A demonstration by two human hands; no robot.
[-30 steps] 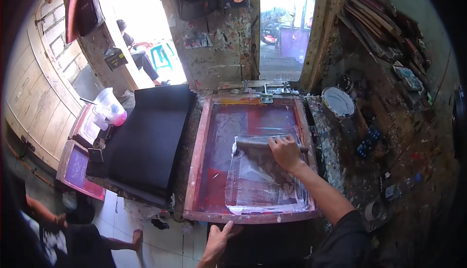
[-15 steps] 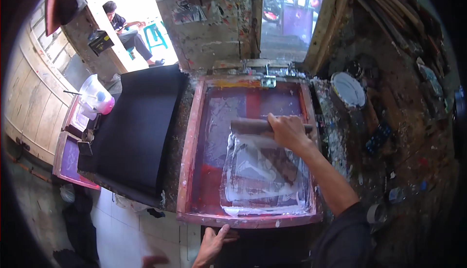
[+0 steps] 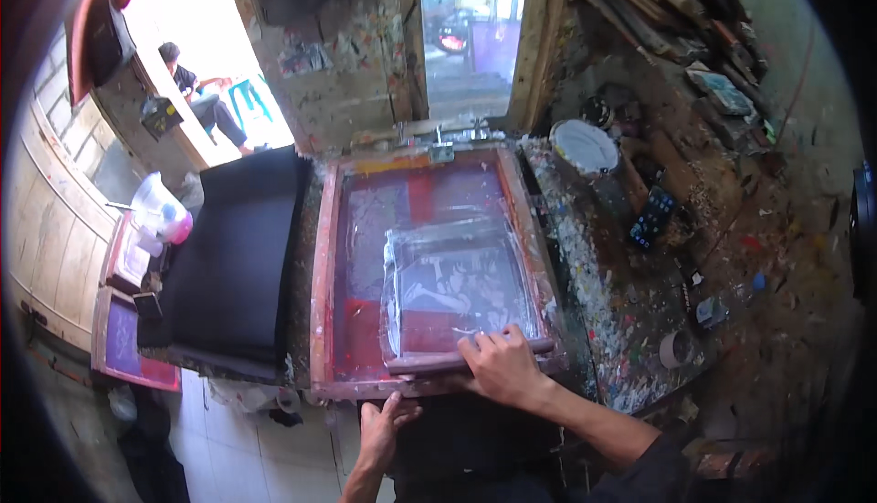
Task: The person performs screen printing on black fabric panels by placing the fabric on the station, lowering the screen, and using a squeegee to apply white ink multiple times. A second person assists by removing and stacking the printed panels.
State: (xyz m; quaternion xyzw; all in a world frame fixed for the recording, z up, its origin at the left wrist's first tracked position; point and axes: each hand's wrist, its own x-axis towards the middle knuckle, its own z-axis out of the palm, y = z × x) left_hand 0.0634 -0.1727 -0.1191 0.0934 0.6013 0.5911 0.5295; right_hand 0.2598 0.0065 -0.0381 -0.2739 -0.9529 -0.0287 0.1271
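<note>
R hand point(image 3: 498, 363) was closed over the squeegee point(image 3: 422, 365), R of its mid. L hand point(image 3: 377, 427) was part open, thumb up at the frame's point(image 3: 323, 311) near rail, fingers loosely bent; couldn't tell if it had a firm hold. Squeegee lay at the near end of the mesh point(image 3: 370, 206), just inside that rail: long axis L–R, approx. parallel to it, R end a bit farther fwd. R hand was nearer, i.e. right on it; L hand sat apart, nearer its L end, w/ the rail btwn. White smear point(image 3: 394, 307) edged the mesh fwd of the squeegee. Farther out: black sheets point(image 3: 242, 265) L of frame; tub point(image 3: 586, 146), phone point(image 3: 652, 217) & tape point(image 3: 676, 349) R, on the table point(image 3: 598, 307).
</note>
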